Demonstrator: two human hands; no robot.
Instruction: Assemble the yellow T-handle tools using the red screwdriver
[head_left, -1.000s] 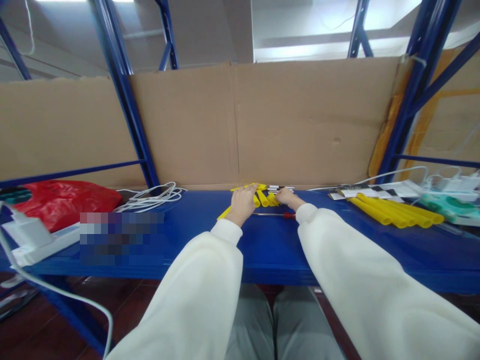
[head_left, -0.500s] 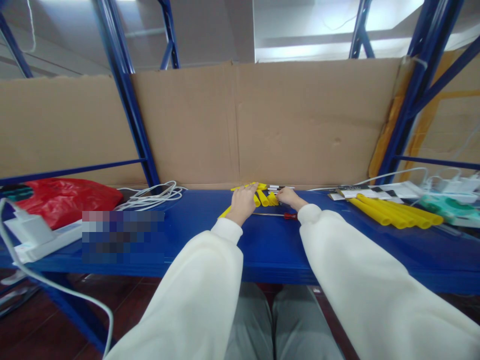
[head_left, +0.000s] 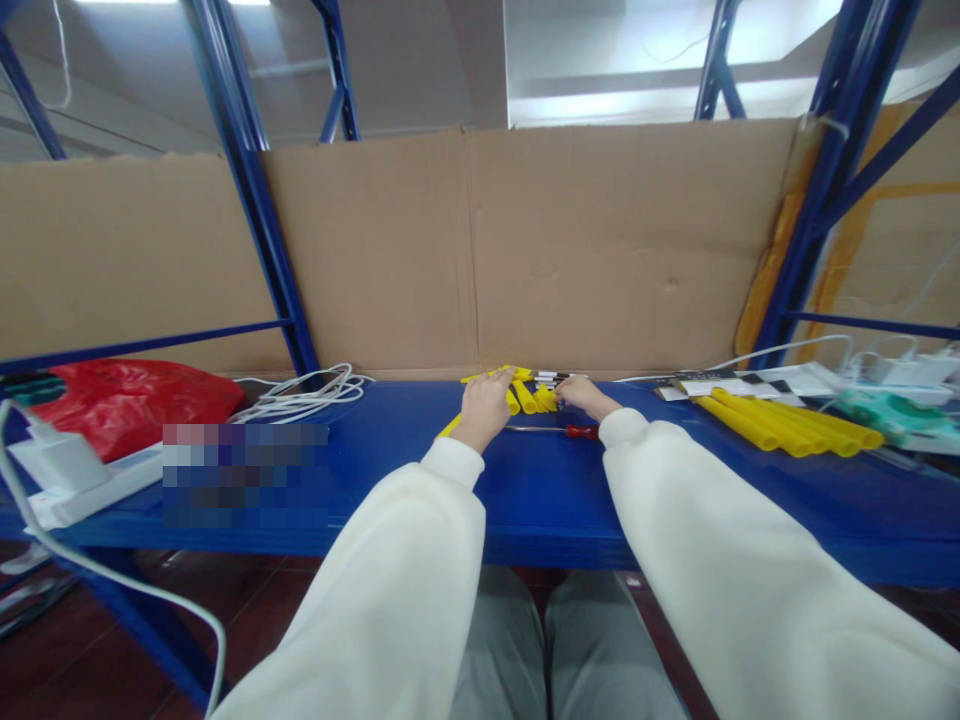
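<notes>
My left hand (head_left: 486,405) lies over a group of yellow tubes (head_left: 524,398) near the back of the blue shelf, its fingers closed round one that sticks out below the palm. Just to its right, my right hand (head_left: 585,395) is closed in a pinch beside small yellow pieces (head_left: 546,400). Whatever its fingertips hold is too small and hidden to make out. Behind the fingers lie thin black-and-white sticks (head_left: 551,378). A screwdriver with a red handle (head_left: 582,432) rests on the shelf in front of both hands, its shaft pointing left.
Several long yellow tubes (head_left: 795,425) lie at the right, near a checkered board (head_left: 750,386) and a green-and-white packet (head_left: 885,415). Leftward are coiled white cables (head_left: 315,395), a red plastic bag (head_left: 142,395) and a power strip (head_left: 112,487). A cardboard sheet (head_left: 600,250) stands behind.
Both hands stay almost where they were. My right hand's fingers have shifted slightly beside the small yellow pieces, and the view has moved very little.
</notes>
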